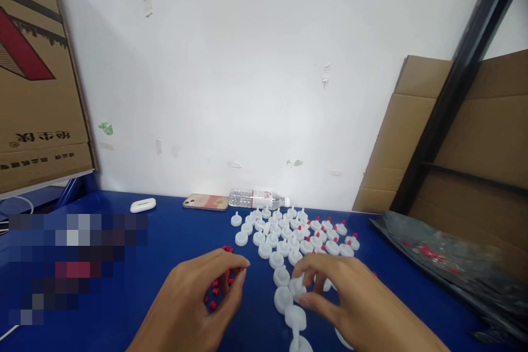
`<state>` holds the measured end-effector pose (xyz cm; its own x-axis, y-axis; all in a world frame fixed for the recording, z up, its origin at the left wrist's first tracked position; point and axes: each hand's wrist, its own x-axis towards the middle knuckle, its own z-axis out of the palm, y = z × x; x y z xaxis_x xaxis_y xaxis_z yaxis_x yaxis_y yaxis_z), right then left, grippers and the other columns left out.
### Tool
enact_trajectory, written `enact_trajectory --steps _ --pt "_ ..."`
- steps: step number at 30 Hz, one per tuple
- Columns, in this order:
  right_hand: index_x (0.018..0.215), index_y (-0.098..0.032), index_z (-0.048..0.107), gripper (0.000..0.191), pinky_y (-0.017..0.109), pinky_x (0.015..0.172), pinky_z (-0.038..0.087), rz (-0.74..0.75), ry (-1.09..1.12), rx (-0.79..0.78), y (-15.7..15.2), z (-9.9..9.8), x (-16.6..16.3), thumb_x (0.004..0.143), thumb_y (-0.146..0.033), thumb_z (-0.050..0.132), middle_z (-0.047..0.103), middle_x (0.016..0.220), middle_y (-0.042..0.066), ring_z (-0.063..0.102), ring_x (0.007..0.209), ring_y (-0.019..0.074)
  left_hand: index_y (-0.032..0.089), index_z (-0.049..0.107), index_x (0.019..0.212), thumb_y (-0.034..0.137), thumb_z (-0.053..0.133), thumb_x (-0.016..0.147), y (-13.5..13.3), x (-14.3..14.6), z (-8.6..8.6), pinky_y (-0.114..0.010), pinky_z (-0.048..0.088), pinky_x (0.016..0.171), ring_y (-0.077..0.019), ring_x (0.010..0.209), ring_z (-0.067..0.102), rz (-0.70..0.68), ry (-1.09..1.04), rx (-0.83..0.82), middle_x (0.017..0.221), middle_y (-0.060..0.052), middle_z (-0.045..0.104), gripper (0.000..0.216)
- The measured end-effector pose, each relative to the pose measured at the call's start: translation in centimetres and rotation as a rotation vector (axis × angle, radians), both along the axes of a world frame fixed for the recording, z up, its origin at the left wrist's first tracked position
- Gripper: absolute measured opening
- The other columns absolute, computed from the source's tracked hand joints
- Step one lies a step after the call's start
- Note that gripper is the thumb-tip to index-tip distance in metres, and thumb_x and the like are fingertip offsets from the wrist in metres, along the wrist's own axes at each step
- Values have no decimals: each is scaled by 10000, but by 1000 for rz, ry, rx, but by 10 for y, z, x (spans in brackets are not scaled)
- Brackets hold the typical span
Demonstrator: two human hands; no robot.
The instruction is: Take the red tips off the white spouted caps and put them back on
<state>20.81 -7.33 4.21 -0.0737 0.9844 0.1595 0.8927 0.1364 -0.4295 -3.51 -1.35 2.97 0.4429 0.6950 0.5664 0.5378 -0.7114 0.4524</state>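
Observation:
My left hand (202,291) is closed in a pinch, thumb against forefinger, with a speck of red showing at the tips that looks like a small red cap. Under and behind it lie several loose red caps (213,305) on the blue table. Over the near end of a spread of white spouted lids, my right hand (336,289) curls its thumb and fingers round one white spouted lid (297,289). More white lids (282,300) lie close by, touching one another. Farther right stand several lids with red caps on their spouts (332,234).
At the wall lie a clear water bottle (259,199), a phone (205,202) and a white earbud case (143,205). A grey plastic bag with red pieces (441,258) rests at the right. Cardboard boxes (41,93) and a black post (445,82) flank the blue table (165,236).

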Motion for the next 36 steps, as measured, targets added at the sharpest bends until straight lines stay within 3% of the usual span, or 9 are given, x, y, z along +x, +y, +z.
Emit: enact_trajectory --steps 5,10,15,19,24,28,32,36 --pt "1068 -325 744 372 242 778 492 44 -19 -107 -10 -10 -2 732 -167 772 761 962 -13 700 882 204 256 714 980 285 492 964 1 -1 -2 -179 434 499 -113 591 628 1 1 16 747 28 713 225" --pt "1024 -320 761 263 244 754 499 35 -78 -197 -9 -11 -5 797 -194 718 766 939 -5 705 878 211 249 706 981 284 484 967 1 -1 -1 -183 441 509 -116 604 635 -11 10 3 749 22 711 225" --pt "1054 -329 745 234 248 733 490 42 -108 -188 -7 -9 -8 841 -248 694 758 956 -1 698 896 220 247 708 998 283 485 965 1 0 -2 -183 453 505 -121 605 643 -8 26 -7 765 7 723 229" --pt "1024 -327 731 268 246 782 478 64 -77 -190 -6 -10 -15 789 -200 741 753 1005 -20 685 972 223 254 713 1002 273 493 960 1 0 -4 -177 471 517 -129 637 666 -5 41 5 800 6 738 224" --pt "911 -263 702 237 233 751 470 64 -116 -210 -1 -11 -21 744 -99 742 746 965 -9 692 896 196 273 720 999 272 522 946 1 0 -9 -167 518 553 -144 685 706 -5 37 -4 830 13 762 205" --pt "933 -275 668 134 262 760 481 110 -80 -62 1 -1 -24 829 -202 712 730 940 -18 685 870 198 293 738 1016 281 542 941 -1 0 -10 -189 574 700 -161 748 728 -28 -7 -7 902 8 781 210" --pt "997 -280 642 95 279 745 506 36 8 190 -1 10 -29 936 -303 574 720 937 3 679 840 200 298 749 1030 335 536 965 -6 1 0 -133 548 587 -148 761 717 -97 -104 -72 970 -6 778 227" --pt "918 -276 639 125 240 681 516 -4 116 298 -5 15 -35 944 -357 547 716 872 -23 680 761 164 305 749 1059 349 576 957 -10 1 8 -107 502 496 -105 657 675 -129 -191 -79 993 4 771 206"
